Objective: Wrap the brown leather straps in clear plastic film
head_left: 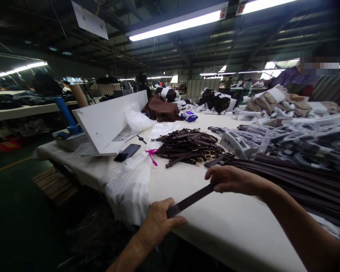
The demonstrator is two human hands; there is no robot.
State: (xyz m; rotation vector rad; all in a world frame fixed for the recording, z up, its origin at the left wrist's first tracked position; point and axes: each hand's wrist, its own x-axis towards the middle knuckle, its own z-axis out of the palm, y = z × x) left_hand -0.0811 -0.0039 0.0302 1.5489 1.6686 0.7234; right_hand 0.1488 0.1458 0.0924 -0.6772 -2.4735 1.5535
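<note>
A dark brown strap (195,197) stretches between my two hands above the front edge of the white-covered table (229,223). Its near end is gripped between the thumb and fingers of my left hand (158,219). My right hand (232,179) pinches the strap farther up and to the right. Beyond my hands lies a heap of dark brown straps with gold-coloured buckles (189,145). Long dark straps (294,181) lie side by side at the right, behind my right forearm.
A phone (127,152), a white board (110,121) and a pink tie (152,155) are at the left. A grey-white device (235,144) stands beside the heap. Wrapped straps (306,139) cover the right side. A person in purple (293,77) is at the back right.
</note>
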